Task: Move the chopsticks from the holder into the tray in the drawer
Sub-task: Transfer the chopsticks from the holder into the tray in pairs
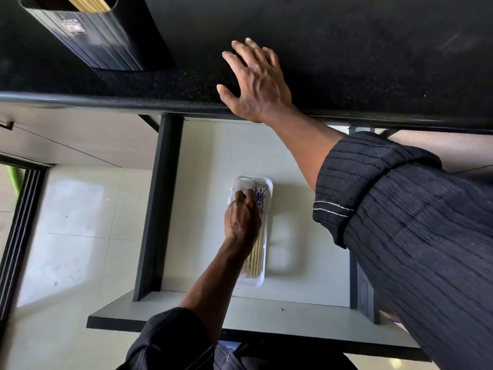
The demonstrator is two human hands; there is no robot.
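A white tray (267, 198) lies in the open drawer (210, 156) below the counter. Several wooden chopsticks (256, 253) with blue-patterned ends lie lengthwise in it. My left hand (241, 217) reaches down into the tray, and its curled fingers hold the chopsticks near their patterned ends. My right hand (256, 78) rests flat on the black countertop (373, 49), fingers spread, holding nothing. At the far left of the counter stands the black ribbed holder (88, 41), with more wooden chopsticks (88, 2) showing at its mouth.
The drawer has dark side walls (157, 204) and a pale front panel (186, 313) near my body. The rest of the drawer floor is bare and pale. Pale floor tiles (74, 236) and a dark door frame (21, 222) lie to the left.
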